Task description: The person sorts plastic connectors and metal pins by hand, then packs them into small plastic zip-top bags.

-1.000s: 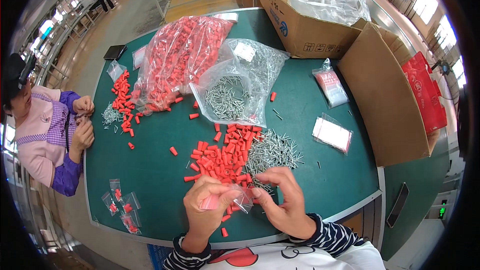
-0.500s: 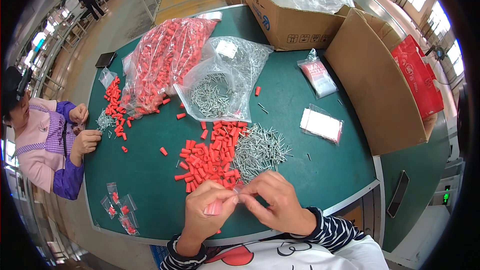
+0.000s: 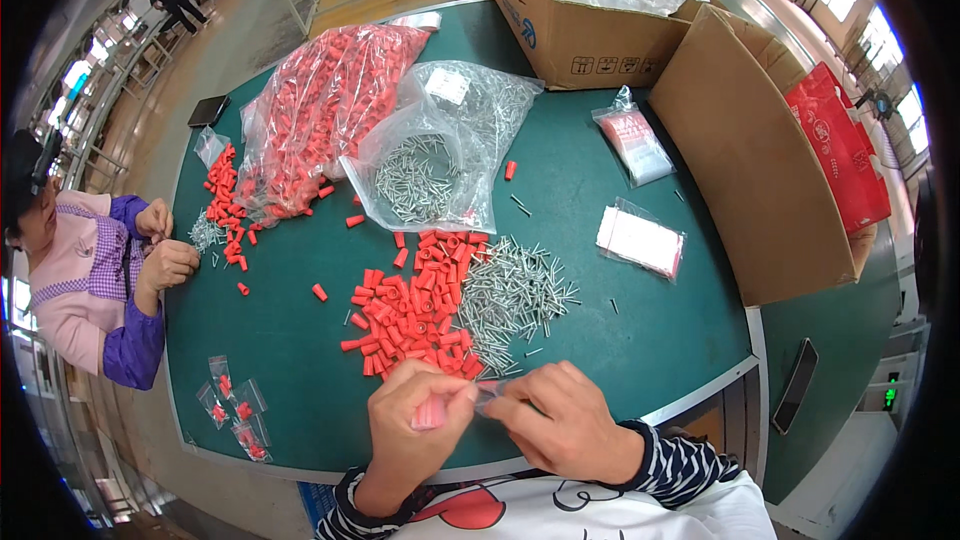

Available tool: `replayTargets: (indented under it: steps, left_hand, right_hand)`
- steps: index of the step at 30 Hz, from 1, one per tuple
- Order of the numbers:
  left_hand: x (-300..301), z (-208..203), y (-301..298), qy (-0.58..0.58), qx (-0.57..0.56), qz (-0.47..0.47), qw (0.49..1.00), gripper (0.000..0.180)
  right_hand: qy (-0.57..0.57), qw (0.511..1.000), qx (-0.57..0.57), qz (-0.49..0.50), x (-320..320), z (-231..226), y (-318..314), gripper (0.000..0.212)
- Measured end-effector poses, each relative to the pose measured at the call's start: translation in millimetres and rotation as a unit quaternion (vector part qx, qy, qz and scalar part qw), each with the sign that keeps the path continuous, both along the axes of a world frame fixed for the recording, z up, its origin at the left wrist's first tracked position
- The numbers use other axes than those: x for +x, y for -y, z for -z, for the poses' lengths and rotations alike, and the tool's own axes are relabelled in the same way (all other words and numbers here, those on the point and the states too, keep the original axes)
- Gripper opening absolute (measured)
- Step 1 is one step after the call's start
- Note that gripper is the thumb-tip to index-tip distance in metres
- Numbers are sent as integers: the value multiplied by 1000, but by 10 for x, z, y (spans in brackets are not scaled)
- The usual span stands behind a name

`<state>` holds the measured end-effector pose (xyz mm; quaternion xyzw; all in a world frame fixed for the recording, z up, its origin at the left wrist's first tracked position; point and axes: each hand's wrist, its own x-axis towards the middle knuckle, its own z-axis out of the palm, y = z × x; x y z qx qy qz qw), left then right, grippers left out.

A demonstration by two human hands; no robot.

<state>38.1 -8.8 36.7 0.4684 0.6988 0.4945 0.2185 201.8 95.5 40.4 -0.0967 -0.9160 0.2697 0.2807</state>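
My left hand (image 3: 420, 422) is closed around a small stack of red-and-clear zip bags (image 3: 429, 413) near the table's front edge. Between its fingertips and my right hand (image 3: 565, 422) stretches one small clear plastic bag (image 3: 489, 396); both hands pinch it. Whether anything is inside that bag I cannot tell. Just beyond my hands lie a heap of red conical plastic caps (image 3: 425, 300) and, touching it on the right, a pile of silver screws (image 3: 515, 300). At the front left, several small bags with red caps inside (image 3: 244, 410) lie on the table.
Behind the heaps stand a large bag of red caps (image 3: 325, 110) and an open bag of screws (image 3: 415, 180). Cardboard boxes (image 3: 750, 160), packs of bags (image 3: 641, 240) and a phone (image 3: 796, 385) are at the right. A co-worker's hands (image 3: 165, 255) are over small piles at the left.
My right hand has shifted slightly right and down, and more of the clear bag shows between my hands. The whole view has shifted slightly.
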Motion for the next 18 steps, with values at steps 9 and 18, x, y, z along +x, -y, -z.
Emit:
replayTargets:
  steps: [9, 18]
  left_hand:
    - [131, -119, 71, 7, -21, 70, 997, 11]
    - [74, 24, 85, 301, -89, 1, 949, 4]
  right_hand:
    - [72, 997, 20, -12, 174, -107, 49, 28]
    - [-4, 999, 26, 40, 131, -110, -74, 31]
